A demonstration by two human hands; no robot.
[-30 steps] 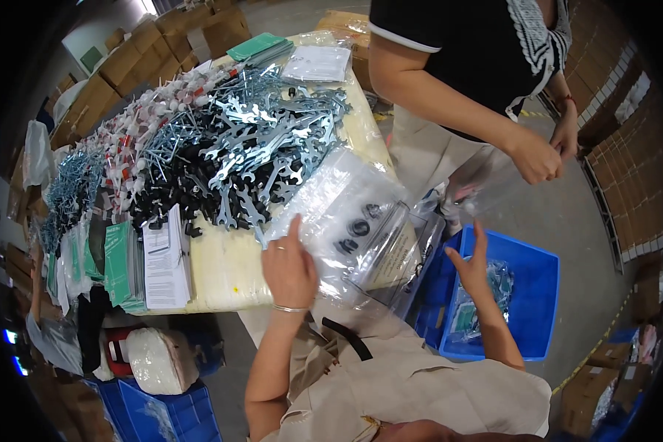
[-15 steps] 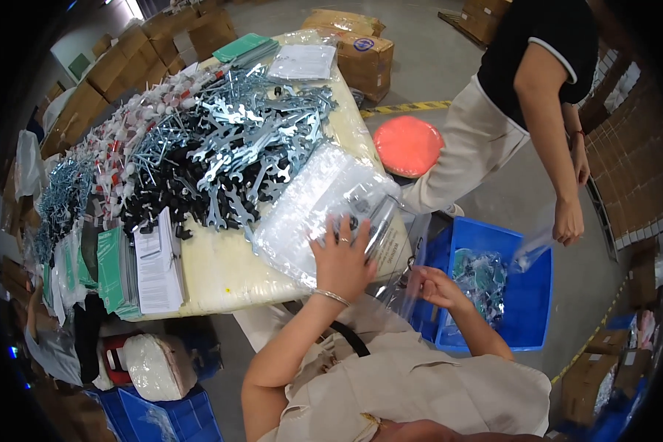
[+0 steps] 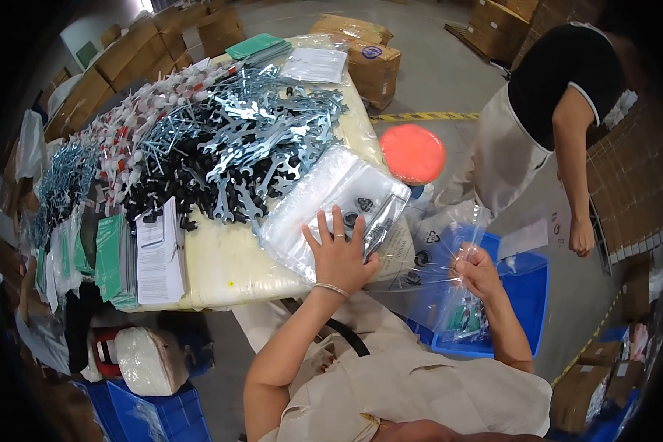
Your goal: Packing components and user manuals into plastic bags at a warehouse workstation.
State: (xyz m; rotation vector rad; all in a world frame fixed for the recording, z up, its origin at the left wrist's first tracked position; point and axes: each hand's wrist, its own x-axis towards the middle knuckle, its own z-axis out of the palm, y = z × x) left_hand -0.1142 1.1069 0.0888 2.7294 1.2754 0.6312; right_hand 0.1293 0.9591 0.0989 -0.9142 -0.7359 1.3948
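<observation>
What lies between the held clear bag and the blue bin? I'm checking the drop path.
Nothing visible does. The right hand holds the clear bag directly over the blue bin; the left hand rests on the bag stack.

Grey concrete floor (image 3: 449,66), stacked cardboard boxes (image 3: 162,44), yellow-black floor tape (image 3: 420,116), cream-topped table (image 3: 221,265)

clear bags (image 3: 324,199) table edge | brown cartons (image 3: 361,51) beyond; green packets (image 3: 110,254) left
</observation>
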